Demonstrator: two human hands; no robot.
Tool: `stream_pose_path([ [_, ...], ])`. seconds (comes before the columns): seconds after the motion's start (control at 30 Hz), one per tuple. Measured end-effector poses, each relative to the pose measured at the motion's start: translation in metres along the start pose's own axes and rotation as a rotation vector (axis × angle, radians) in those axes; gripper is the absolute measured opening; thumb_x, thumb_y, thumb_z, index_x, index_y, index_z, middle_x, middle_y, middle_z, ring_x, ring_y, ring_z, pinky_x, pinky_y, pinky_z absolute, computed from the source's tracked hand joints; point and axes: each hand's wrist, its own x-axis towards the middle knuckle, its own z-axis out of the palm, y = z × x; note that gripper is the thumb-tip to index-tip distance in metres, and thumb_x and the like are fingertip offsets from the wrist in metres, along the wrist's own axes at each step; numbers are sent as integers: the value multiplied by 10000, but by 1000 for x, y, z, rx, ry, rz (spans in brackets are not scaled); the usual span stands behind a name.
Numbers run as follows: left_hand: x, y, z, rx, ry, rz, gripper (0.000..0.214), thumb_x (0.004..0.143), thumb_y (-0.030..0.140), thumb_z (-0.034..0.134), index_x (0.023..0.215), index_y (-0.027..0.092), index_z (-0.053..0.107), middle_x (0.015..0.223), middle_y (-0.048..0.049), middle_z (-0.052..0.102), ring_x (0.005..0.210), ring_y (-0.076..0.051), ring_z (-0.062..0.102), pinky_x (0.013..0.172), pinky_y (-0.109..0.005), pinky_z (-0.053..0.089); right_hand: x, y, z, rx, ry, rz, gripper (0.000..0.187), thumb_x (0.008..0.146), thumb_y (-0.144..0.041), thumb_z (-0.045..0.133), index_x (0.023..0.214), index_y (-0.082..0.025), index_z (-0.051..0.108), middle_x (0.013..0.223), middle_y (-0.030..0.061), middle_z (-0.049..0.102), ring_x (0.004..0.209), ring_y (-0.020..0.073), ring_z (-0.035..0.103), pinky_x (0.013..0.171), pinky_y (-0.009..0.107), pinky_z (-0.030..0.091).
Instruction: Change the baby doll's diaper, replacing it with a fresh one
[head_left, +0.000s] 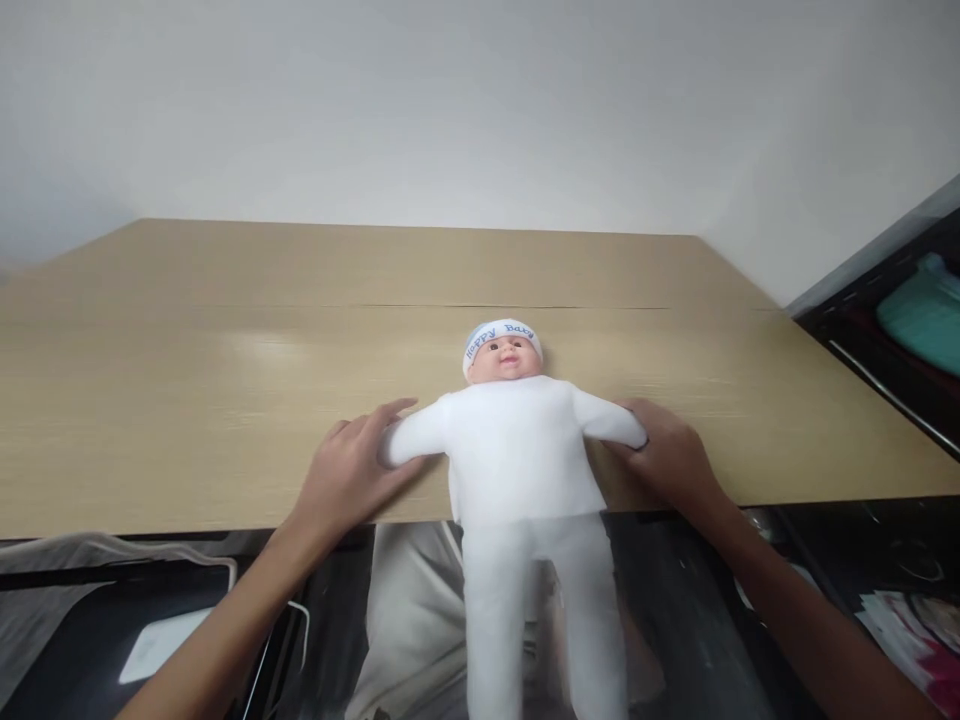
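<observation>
A baby doll in a white suit and a white cap with blue lettering lies face up on the light wooden table. Its head points away from me and its legs hang over the table's near edge. My left hand rests on the end of the doll's arm on the left side, fingers stretched out over it. My right hand is closed around the end of the doll's other arm, pressing it to the tabletop.
A white wall stands behind the table. At the right, a dark shelf holds a teal object. Below the table edge are a white flat device with a cable at the left and colourful items at the lower right.
</observation>
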Motion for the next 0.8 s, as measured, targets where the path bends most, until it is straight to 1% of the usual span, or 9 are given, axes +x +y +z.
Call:
stream_pose_path([
  [0.07, 13, -8, 4, -7, -4, -32, 706, 978, 733, 670, 1482, 240, 625, 1277, -126, 832, 1114, -380, 786, 1006, -515, 560, 11, 3, 6, 42, -41, 31, 281, 1006, -497, 674, 1143, -262, 745, 1022, 79, 824, 908, 323, 774, 712, 380, 500],
  [0.2, 37, -23, 11, 28, -43, -22, 674, 959, 796, 637, 1350, 250, 694, 1203, -121, 846, 1070, -394, 794, 983, -518, 565, 36, 10, 19, 106, -93, 57, 282, 999, -515, 685, 1131, -272, 739, 1028, 76, 824, 879, 313, 765, 711, 375, 492],
  [0.33, 68, -39, 19, 97, -84, 4, 683, 958, 846, 570, 1196, 226, 730, 1097, -142, 841, 1051, -413, 787, 931, -504, 564, 68, 23, 38, 105, -109, 15, 337, 985, -598, 682, 1013, -263, 707, 954, 87, 806, 829, 316, 743, 696, 380, 472],
  [0.47, 103, -55, 27, 155, -96, 39, 690, 969, 845, 519, 1116, 201, 720, 1019, -163, 823, 998, -415, 783, 910, -508, 561, 103, 35, 58, 144, -117, -40, 374, 981, -628, 680, 1034, -260, 716, 990, 95, 819, 861, 318, 750, 726, 387, 491],
  [0.6, 138, -71, 36, 188, -66, 29, 693, 948, 847, 524, 1101, 198, 712, 964, -169, 811, 938, -407, 778, 881, -501, 560, 135, 43, 78, 149, -92, -37, 403, 982, -624, 687, 1144, -260, 750, 1078, 106, 837, 936, 341, 772, 759, 401, 512],
  [0.73, 169, -89, 42, 190, -27, -8, 746, 920, 896, 510, 1114, 203, 710, 977, -176, 814, 934, -414, 771, 836, -490, 557, 163, 48, 92, 119, -60, -28, 412, 965, -643, 700, 1083, -251, 752, 1028, 123, 827, 924, 352, 768, 748, 408, 521],
  [0.8, 183, -98, 45, 171, -17, 3, 761, 906, 914, 514, 1113, 209, 715, 988, -170, 817, 936, -408, 771, 835, -483, 557, 174, 49, 95, 142, -54, -44, 400, 966, -634, 700, 1104, -262, 750, 1033, 113, 831, 932, 351, 769, 762, 413, 537],
])
